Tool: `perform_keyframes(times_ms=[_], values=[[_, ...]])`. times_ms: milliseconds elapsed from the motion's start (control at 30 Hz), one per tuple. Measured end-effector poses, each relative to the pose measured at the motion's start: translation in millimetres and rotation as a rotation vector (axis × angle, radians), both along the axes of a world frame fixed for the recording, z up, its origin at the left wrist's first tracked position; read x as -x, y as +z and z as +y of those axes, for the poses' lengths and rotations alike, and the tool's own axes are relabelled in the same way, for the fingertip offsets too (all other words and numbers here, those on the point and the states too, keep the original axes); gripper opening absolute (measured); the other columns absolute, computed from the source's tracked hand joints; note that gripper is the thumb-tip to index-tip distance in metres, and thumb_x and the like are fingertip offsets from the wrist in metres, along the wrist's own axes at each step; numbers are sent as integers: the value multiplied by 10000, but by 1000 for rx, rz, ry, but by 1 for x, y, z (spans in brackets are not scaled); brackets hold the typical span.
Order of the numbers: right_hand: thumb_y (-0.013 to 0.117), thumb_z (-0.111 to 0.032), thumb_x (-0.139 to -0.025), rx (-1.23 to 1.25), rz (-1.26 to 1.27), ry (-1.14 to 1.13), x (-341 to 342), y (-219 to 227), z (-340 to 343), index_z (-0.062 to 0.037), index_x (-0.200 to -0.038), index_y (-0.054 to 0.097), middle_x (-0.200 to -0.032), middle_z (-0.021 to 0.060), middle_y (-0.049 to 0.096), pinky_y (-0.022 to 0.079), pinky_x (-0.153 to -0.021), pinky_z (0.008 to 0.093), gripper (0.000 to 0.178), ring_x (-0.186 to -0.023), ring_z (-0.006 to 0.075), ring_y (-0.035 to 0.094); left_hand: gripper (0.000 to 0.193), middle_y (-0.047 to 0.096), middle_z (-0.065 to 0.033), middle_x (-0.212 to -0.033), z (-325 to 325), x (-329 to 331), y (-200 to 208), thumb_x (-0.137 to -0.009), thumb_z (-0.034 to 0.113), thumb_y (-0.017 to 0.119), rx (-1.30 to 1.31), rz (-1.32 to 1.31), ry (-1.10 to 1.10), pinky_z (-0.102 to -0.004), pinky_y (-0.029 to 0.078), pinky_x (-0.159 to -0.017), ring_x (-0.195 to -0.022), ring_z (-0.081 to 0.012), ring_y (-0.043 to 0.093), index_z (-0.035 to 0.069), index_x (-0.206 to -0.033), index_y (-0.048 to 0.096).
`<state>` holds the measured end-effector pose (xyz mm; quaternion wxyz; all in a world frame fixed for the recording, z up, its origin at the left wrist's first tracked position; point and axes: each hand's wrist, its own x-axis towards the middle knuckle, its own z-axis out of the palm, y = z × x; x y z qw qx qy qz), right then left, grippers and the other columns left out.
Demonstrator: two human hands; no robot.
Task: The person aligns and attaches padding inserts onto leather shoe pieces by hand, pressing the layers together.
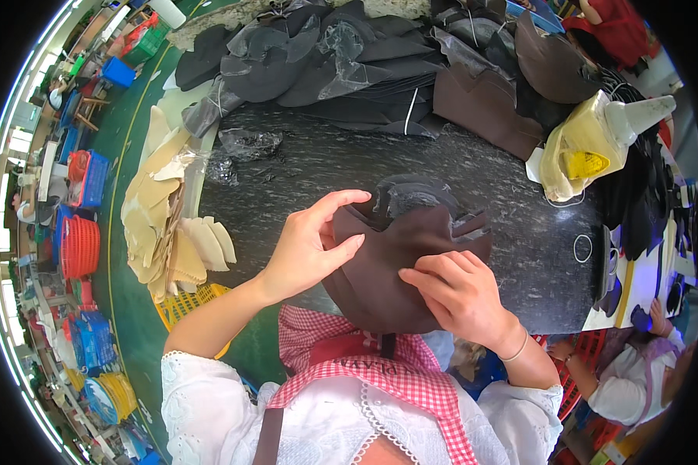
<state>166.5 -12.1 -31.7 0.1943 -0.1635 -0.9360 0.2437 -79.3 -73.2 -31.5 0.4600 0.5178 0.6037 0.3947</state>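
A dark brown cut piece is at the near edge of a black worktable. The left hand, thumb and index finger spread apart, is at the piece's left side. The right hand curls over its right side; whether it pinches, I cannot tell.

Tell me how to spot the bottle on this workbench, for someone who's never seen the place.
Find the dark, streaked worktop, then follow it to its far right side. There, right of the large brown piece, is a bulky, yellowish bottle. Its pale cone-shaped nozzle and bright yellow patch set it apart from the black pieces nearby.
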Motion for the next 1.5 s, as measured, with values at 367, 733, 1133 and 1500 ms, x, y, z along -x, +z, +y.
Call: perform_keyframes(times_ms=[367, 733, 1133, 1500], values=[[698, -99, -695, 149, 80, 57, -17, 22, 3, -74, -1092, 629, -1157, 95, 545, 440, -861, 338, 404, -996, 238, 575, 399, 624, -107, -999, 4, -1, 20, -739, 4, 611, -930, 737, -390, -387, 500, -787, -896, -298, 611, 16, -1138, 600], [716, -65, -743, 493, 137, 109, -34, 9, 8, -68, -846, 685, -993, 24, 615, 416, -882, 358, 108, -947, 188, 563, 675, 498, -136, -1332, -4, -1, 5, -731, 300, 720, -615, 670, -810, -412, 392, -1019, -1206, -292, 496, -3, -1290, 495], [757, -121, -718, 381, -13, 254, -30, 13, -2, -114, -810, 706, -953, 9, 648, 349, -1010, 435, 105, -1056, 223, 530, 754, 306, -109, -1500, -17, 4, -8, -677, 271, 735, -570, 799, -883, -439, 273, -1121, -1379, -281, 301, 264, -1375, 452], [707, -86, -752, -113, -14, -272, 27, 9, 57, -72, -854, 606, -942, 43, 583, 426, -818, 360, 145, -935, 255, 543, 556, 314, -145, -1486, -18, 4, -14, -818, 494, 581, -643, 759, -869, -439, 226, -1128, -1367, -305, 307, 327, -1341, 491]])
